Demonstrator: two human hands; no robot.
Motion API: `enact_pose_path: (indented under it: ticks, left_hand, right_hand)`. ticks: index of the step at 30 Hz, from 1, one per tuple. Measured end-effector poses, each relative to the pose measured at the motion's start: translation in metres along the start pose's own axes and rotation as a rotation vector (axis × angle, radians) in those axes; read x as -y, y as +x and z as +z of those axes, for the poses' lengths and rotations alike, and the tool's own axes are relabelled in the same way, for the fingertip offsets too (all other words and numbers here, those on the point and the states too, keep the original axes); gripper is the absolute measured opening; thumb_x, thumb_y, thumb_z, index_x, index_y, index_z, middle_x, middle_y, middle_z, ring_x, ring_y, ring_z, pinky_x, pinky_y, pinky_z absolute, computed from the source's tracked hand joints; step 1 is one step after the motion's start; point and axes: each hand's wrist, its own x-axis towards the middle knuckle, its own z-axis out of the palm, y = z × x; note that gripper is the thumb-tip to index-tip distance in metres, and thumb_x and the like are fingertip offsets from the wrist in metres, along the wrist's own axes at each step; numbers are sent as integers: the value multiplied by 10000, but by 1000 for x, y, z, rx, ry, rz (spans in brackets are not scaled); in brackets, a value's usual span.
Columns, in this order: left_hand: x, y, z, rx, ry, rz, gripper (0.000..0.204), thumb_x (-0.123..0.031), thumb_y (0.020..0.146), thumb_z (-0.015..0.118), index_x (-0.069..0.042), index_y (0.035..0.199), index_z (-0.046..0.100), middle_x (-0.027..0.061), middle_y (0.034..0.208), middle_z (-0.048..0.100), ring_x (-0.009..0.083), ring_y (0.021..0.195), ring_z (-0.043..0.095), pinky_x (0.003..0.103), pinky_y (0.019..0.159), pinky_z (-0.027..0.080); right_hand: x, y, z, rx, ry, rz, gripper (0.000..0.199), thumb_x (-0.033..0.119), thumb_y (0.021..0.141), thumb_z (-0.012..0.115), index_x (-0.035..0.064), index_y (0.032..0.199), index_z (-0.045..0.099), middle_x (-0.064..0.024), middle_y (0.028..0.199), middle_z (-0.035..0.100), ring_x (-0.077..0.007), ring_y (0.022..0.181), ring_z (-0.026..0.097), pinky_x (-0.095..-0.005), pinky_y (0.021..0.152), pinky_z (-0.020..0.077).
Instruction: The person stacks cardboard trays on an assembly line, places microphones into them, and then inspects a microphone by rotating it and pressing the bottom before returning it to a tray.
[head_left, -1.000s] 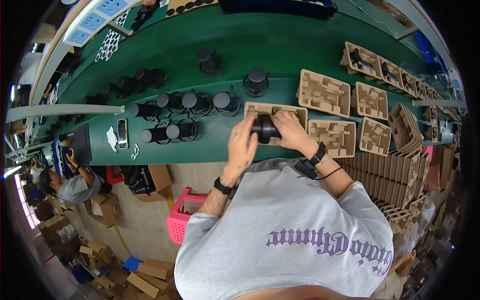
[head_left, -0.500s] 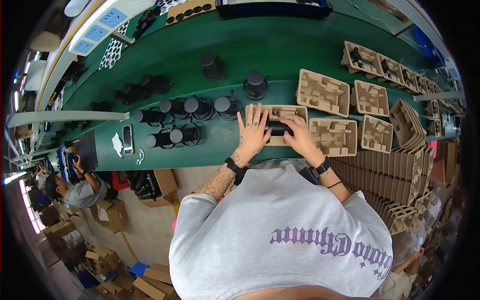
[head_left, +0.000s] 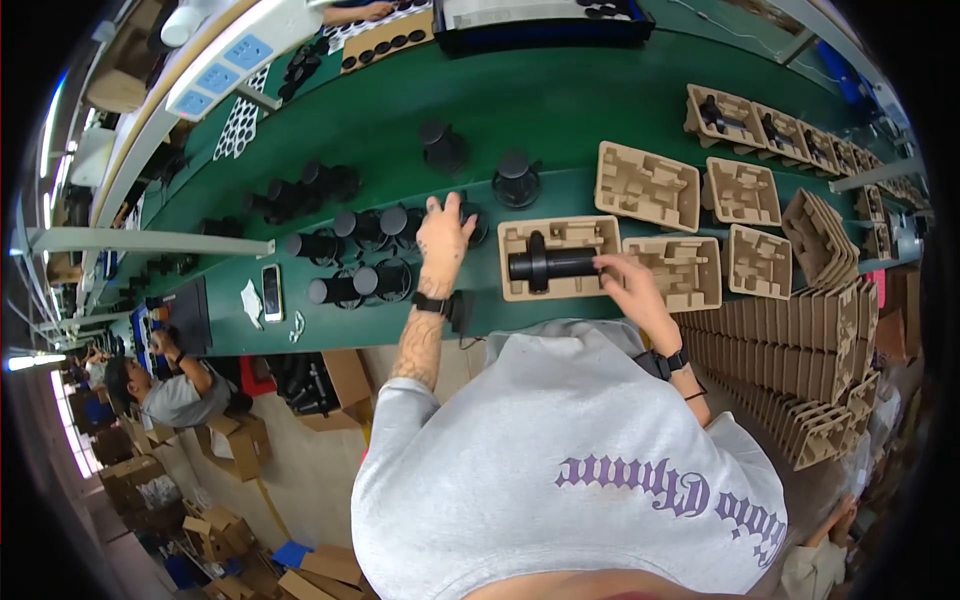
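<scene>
My left hand [head_left: 444,238] is over the row of black cylindrical parts with ring-shaped bases. Its fingers are apart beside one black cylindrical part [head_left: 478,222], which it partly hides; whether it touches that part is hard to see. A brown moulded pulp tray [head_left: 511,292] lies in front of me, holding a black tube with a flange [head_left: 565,263]. At the tray's right end is my right hand [head_left: 632,288], fingers loosely spread, their tips at the tube's end.
More pulp trays [head_left: 648,190] lie to the right, with tall tray stacks [head_left: 775,345] below the bench edge. Filled trays [head_left: 722,118] line the far right. A phone [head_left: 272,292] rests on the left. Another person [head_left: 175,385] works at far left.
My left hand has left the tube in the tray and moved left to the black parts. My right hand has shifted slightly right, uncovering the tube.
</scene>
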Motion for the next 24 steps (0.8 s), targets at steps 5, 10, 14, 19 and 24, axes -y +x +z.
enact_pose_path:
  ticks: [5, 10, 14, 19, 24]
  left_hand:
    - [-23, -39, -61, -219, -275, -114, 339, -250, 785, 713, -94, 1048, 564, 136, 976, 558, 313, 911, 564, 395, 784, 478]
    - [-91, -62, -40, -188, -1782, -716, 355, -341, 952, 497, -95, 1201, 439, 96, 1081, 516, 238, 967, 547, 389, 809, 503]
    - [-132, -60, 7, 862, -1759, -588, 522, -407, 953, 464, -101, 1361, 358, 124, 1182, 547, 209, 945, 596, 349, 790, 515]
    - [-158, -13, 22, 454, -1058, 92, 554, -92, 898, 532, -73, 1405, 311, 127, 1181, 544, 171, 891, 601, 305, 751, 509]
    - [-226, 55, 77, 136, -660, 606, 493, -113, 863, 542, 11, 1319, 404, 194, 1256, 504, 307, 1133, 528, 409, 944, 430]
  right_hand:
    - [-6, 2, 10, 144, 69, -41, 362, 26, 793, 581, 41, 1154, 593, -103, 1047, 625, -205, 960, 596, -313, 839, 471]
    - [33, 17, 42, 10, 408, -207, 732, 160, 752, 763, 51, 1367, 381, -113, 1182, 573, -218, 1127, 543, -360, 929, 450]
    - [25, 48, 42, -465, 445, -89, 566, 156, 687, 766, 6, 1165, 503, -143, 1116, 592, -260, 1020, 575, -386, 874, 456]
    - [-62, 74, -44, -601, -747, -116, 606, 48, 605, 645, 9, 1194, 509, -138, 1089, 543, -343, 1054, 474, -456, 923, 335]
    - [-102, 100, -86, -224, -916, -213, 557, 39, 665, 598, 44, 1217, 527, -125, 1196, 519, -323, 1144, 442, -503, 978, 303]
